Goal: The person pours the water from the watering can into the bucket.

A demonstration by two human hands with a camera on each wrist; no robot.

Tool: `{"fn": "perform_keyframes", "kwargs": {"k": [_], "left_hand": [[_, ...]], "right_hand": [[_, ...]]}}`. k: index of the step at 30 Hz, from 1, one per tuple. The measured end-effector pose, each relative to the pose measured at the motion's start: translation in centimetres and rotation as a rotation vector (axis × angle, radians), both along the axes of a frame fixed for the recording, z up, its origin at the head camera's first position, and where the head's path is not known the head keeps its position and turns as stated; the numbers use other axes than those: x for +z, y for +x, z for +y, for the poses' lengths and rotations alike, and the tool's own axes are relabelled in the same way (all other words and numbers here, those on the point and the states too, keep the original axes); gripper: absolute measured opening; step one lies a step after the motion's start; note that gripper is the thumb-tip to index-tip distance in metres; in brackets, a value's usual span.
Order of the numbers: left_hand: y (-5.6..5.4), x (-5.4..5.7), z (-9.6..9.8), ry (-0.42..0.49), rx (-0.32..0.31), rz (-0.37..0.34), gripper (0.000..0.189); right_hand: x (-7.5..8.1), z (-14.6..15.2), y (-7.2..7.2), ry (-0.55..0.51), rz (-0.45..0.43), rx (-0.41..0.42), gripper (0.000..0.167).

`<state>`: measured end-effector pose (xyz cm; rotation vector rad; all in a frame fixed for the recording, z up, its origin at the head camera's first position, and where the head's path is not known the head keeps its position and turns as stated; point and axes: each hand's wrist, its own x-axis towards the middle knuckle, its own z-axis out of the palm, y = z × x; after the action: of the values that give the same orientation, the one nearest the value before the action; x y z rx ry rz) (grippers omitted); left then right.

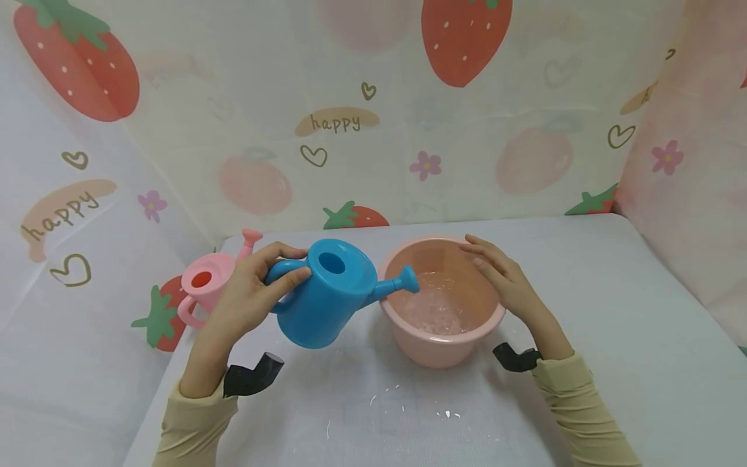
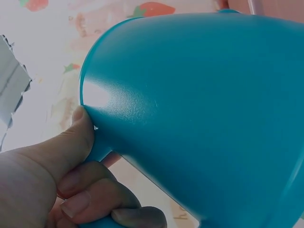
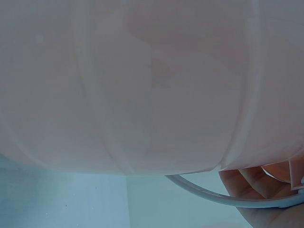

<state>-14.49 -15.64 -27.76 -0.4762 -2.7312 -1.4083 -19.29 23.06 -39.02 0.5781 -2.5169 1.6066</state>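
Observation:
In the head view my left hand [image 1: 251, 292] grips the handle of a blue watering can [image 1: 327, 305], its thumb against the can's body. Held tilted, the can has its spout [image 1: 403, 280] over the left rim of a pink bucket [image 1: 438, 350]. The bucket holds some clear water [image 1: 434, 305]. My right hand [image 1: 504, 279] rests on the bucket's right rim, fingers fairly straight across it. In the right wrist view the bucket wall [image 3: 161, 104] fills most of the picture and hides the fingertips; a pale bail handle [image 3: 213, 197] curves beside the hand.
A pink watering can [image 1: 210, 282] stands at the left, partly behind my left forearm. Water drops [image 1: 447, 414] lie on the white tabletop [image 1: 373, 389] in front. Strawberry-printed cloth [image 1: 379, 168] encloses the back and sides.

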Motion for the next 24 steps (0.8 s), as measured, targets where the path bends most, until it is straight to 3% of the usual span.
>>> {"fn": "perform_keyframes", "kwargs": {"k": [12,24], "left_hand": [[-0.26,-0.22,-0.08,-0.027,0.015,0.01,0.035],[-0.13,0.28,0.23,-0.032,0.008,-0.008,0.035]], "right_hand": [[-0.19,0.06,-0.16,-0.002,0.009,0.005,0.036],[-0.14,-0.03,-0.11,-0.01,0.01,0.006,0.036]]}}
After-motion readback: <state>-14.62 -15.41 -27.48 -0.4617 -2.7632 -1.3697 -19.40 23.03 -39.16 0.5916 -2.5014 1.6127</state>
